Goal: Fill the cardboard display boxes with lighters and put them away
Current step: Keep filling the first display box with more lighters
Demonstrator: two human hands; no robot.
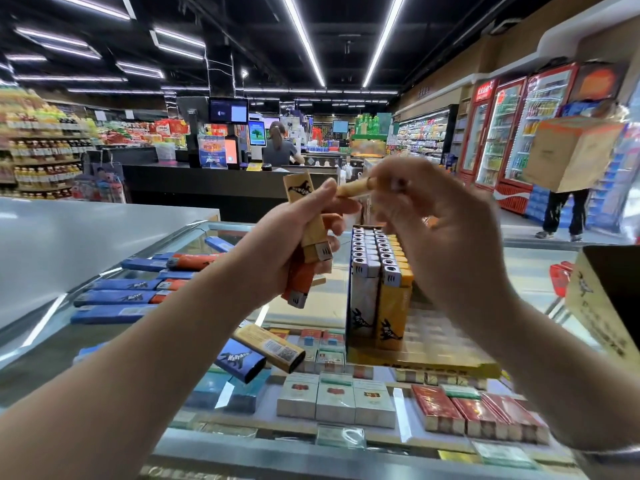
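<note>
My left hand grips a bundle of lighters, tan and orange, above the glass counter. My right hand pinches one tan lighter and holds it level, just above the yellow cardboard display box. Rows of upright lighters, white and yellow, stand in that box. Loose blue and orange lighters lie on the glass at the left. A yellow lighter and a blue one lie near my left forearm.
The glass counter covers shelves of cigarette packs. A second cardboard box stands at the right edge. A grey countertop lies to the left. Behind, a person carries a large carton past drink fridges.
</note>
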